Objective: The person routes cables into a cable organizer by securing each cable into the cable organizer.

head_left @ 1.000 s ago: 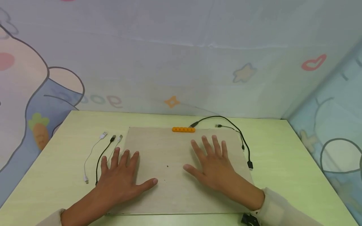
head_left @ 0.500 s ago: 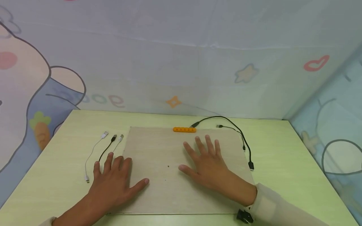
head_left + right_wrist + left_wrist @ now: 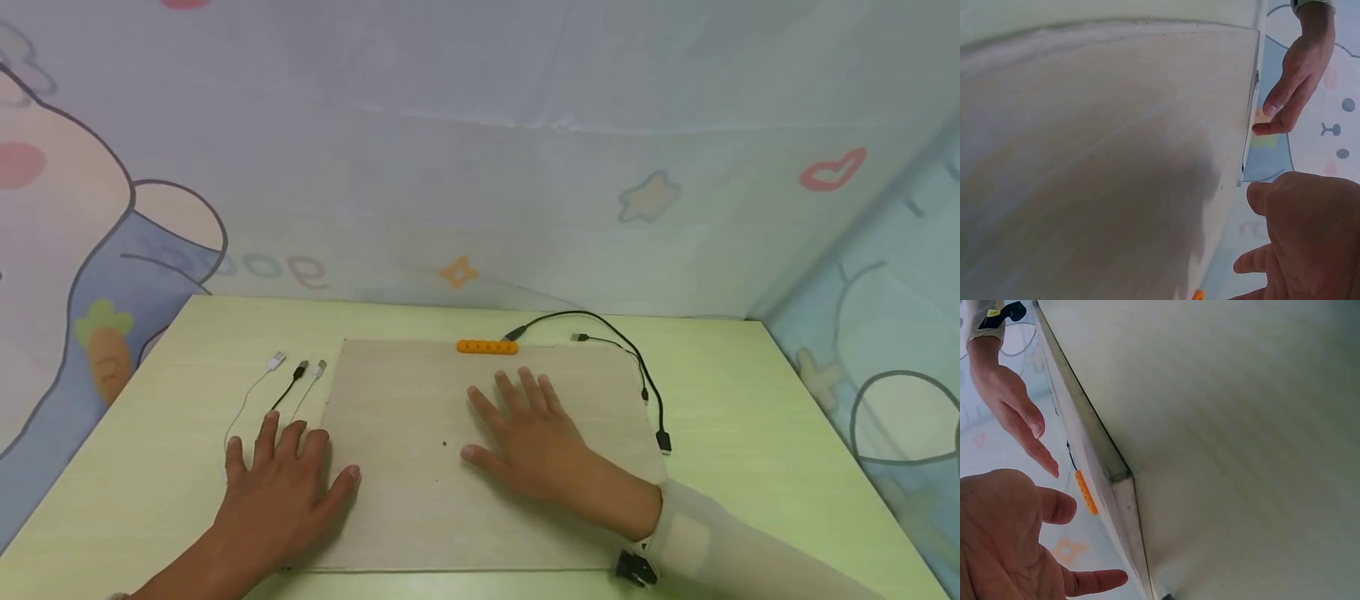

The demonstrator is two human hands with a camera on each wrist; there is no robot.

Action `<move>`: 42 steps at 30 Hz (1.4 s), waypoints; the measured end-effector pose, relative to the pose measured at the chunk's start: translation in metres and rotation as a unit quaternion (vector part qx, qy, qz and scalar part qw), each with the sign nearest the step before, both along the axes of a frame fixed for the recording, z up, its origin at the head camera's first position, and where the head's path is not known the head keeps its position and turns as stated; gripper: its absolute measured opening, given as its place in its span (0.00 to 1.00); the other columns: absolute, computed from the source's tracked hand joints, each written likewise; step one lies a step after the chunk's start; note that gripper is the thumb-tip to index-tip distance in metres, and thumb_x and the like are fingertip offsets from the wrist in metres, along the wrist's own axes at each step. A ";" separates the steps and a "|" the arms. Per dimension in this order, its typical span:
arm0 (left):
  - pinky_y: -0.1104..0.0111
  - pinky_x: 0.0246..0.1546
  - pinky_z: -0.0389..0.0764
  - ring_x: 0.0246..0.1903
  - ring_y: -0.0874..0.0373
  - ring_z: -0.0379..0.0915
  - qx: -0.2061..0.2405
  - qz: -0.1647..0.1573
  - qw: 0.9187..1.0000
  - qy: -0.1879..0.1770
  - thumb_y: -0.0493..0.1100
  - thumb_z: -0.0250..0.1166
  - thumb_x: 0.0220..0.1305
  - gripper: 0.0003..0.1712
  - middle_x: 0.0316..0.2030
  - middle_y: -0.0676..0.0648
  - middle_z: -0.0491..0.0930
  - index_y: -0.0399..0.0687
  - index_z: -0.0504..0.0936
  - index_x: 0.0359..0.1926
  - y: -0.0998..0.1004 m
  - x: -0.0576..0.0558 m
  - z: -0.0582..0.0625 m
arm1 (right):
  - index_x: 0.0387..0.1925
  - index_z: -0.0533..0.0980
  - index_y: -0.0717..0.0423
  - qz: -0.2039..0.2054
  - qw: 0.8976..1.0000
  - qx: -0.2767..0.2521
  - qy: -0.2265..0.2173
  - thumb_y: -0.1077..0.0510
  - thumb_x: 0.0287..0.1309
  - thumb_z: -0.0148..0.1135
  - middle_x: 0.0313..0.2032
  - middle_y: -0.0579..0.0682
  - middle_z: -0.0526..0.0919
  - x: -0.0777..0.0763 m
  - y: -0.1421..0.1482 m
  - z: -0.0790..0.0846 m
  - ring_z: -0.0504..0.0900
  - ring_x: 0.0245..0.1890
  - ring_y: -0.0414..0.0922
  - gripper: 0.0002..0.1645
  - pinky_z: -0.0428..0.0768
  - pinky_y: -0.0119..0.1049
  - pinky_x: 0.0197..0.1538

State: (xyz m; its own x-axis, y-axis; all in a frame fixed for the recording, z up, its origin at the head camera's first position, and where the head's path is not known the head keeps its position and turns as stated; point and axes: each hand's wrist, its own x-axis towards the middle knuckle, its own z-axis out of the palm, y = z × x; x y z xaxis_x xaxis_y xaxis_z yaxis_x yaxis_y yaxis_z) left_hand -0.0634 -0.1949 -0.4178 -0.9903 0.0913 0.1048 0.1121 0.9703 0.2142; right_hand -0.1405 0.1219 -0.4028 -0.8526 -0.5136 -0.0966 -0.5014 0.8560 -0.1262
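My left hand [image 3: 273, 496] is spread above the left edge of a pale board [image 3: 405, 525], its fingers over the lower parts of the cables there. Those are a white cable [image 3: 247, 398], a black cable [image 3: 288, 388] and a second white cable [image 3: 308, 390]; the hand hides their lower ends. Over the right half of the board hovers my right hand [image 3: 528, 437], fingers spread, holding nothing. Both wrist views show a gap between the hands and the board. An orange cable holder [image 3: 487, 347] with a row of slots sits at the board's back edge.
Behind the board, a thick black cable [image 3: 622, 333] curves from beside the holder down its right side. A thinner black cable [image 3: 611, 341] lies within that curve. A printed cloth [image 3: 480, 167] hangs along the table's back edge.
Both hands have shifted left, and the left has also come slightly nearer the body, now covering more of the left cables. The cables, holder and board stay put.
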 end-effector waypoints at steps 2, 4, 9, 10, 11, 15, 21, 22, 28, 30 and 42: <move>0.14 0.70 0.54 0.81 0.15 0.57 0.002 0.004 1.000 -0.003 0.60 0.65 0.80 0.28 0.69 0.28 0.75 0.40 0.77 0.58 -0.003 0.001 -0.001 | 0.89 0.63 0.43 0.007 1.000 0.004 0.008 0.28 0.83 0.53 0.88 0.64 0.62 0.000 -0.003 -0.001 0.54 0.89 0.73 0.45 0.52 0.70 0.89; 0.14 0.70 0.54 0.80 0.15 0.57 0.003 0.006 1.000 -0.003 0.60 0.65 0.80 0.27 0.69 0.28 0.76 0.39 0.77 0.58 -0.007 0.002 -0.002 | 0.88 0.64 0.44 0.012 1.000 0.005 0.014 0.28 0.83 0.53 0.87 0.64 0.63 0.001 -0.005 -0.001 0.54 0.89 0.73 0.45 0.53 0.70 0.89; 0.13 0.69 0.54 0.80 0.15 0.56 0.007 0.012 1.000 -0.004 0.58 0.65 0.80 0.27 0.69 0.26 0.75 0.37 0.78 0.58 -0.015 0.001 -0.001 | 0.88 0.64 0.45 0.023 0.999 0.005 0.024 0.29 0.84 0.52 0.86 0.65 0.65 0.000 -0.010 -0.001 0.55 0.89 0.73 0.44 0.54 0.70 0.89; 0.13 0.69 0.53 0.80 0.15 0.56 0.010 0.013 1.000 -0.004 0.58 0.65 0.80 0.28 0.69 0.25 0.75 0.36 0.78 0.58 -0.017 0.001 0.000 | 0.88 0.64 0.45 0.024 0.999 0.006 0.025 0.29 0.84 0.52 0.86 0.64 0.65 0.000 -0.010 -0.001 0.56 0.89 0.73 0.44 0.54 0.70 0.89; 0.13 0.69 0.53 0.81 0.15 0.54 0.013 0.016 1.000 -0.005 0.58 0.65 0.80 0.28 0.69 0.24 0.74 0.35 0.78 0.59 -0.019 0.000 0.001 | 0.88 0.64 0.45 0.025 0.999 0.006 0.025 0.29 0.84 0.52 0.86 0.64 0.65 0.000 -0.011 -0.002 0.56 0.89 0.73 0.44 0.54 0.70 0.88; 0.14 0.69 0.51 0.81 0.15 0.52 0.013 0.027 1.000 -0.003 0.57 0.65 0.80 0.29 0.70 0.22 0.73 0.31 0.78 0.58 -0.026 -0.002 0.006 | 0.88 0.64 0.44 0.028 0.999 0.005 0.025 0.29 0.84 0.52 0.86 0.64 0.65 0.000 -0.014 -0.002 0.56 0.89 0.73 0.44 0.54 0.70 0.89; 0.12 0.68 0.52 0.80 0.14 0.52 -0.008 0.032 0.999 -0.009 0.51 0.67 0.78 0.27 0.68 0.21 0.72 0.26 0.78 0.55 -0.035 -0.002 0.010 | 0.88 0.64 0.44 0.035 0.999 -0.003 0.024 0.29 0.84 0.52 0.86 0.65 0.66 0.001 -0.018 -0.002 0.56 0.88 0.73 0.44 0.54 0.71 0.88; 0.12 0.68 0.52 0.80 0.13 0.53 -0.011 0.032 0.999 -0.011 0.50 0.67 0.77 0.27 0.68 0.21 0.73 0.25 0.78 0.54 -0.036 -0.002 0.010 | 0.88 0.64 0.44 0.036 0.999 -0.003 0.024 0.29 0.84 0.52 0.86 0.65 0.66 0.000 -0.019 -0.002 0.56 0.88 0.73 0.44 0.54 0.71 0.88; 0.12 0.66 0.54 0.78 0.13 0.56 -0.023 0.039 0.999 -0.019 0.49 0.68 0.75 0.25 0.65 0.22 0.75 0.25 0.79 0.50 -0.040 -0.001 0.009 | 0.89 0.63 0.44 0.037 0.999 0.001 0.027 0.29 0.84 0.52 0.86 0.65 0.65 0.001 -0.020 -0.001 0.54 0.89 0.74 0.44 0.53 0.70 0.89; 0.12 0.66 0.53 0.78 0.13 0.56 -0.025 0.043 0.998 -0.023 0.48 0.68 0.74 0.25 0.65 0.21 0.75 0.25 0.79 0.50 -0.042 -0.001 0.009 | 0.89 0.63 0.44 0.033 0.999 -0.001 0.023 0.29 0.84 0.51 0.86 0.65 0.64 0.001 -0.021 0.001 0.52 0.89 0.73 0.44 0.52 0.70 0.89; 0.13 0.68 0.53 0.78 0.13 0.55 -0.035 0.055 0.997 -0.051 0.49 0.68 0.74 0.23 0.65 0.21 0.76 0.28 0.83 0.41 -0.057 0.000 0.008 | 0.89 0.62 0.44 0.036 0.999 -0.017 0.010 0.29 0.84 0.53 0.88 0.66 0.60 0.003 -0.027 0.002 0.48 0.91 0.73 0.45 0.49 0.71 0.89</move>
State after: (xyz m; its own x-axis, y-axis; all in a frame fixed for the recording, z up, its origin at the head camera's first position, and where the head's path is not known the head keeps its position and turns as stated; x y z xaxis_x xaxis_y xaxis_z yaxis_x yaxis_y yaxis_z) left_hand -0.0637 -0.2524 -0.4096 -0.9999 -0.0142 0.0000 -0.0140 0.9885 0.1503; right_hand -0.1377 0.0948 -0.4010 -0.8155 -0.5756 -0.0604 -0.5635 0.8134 -0.1441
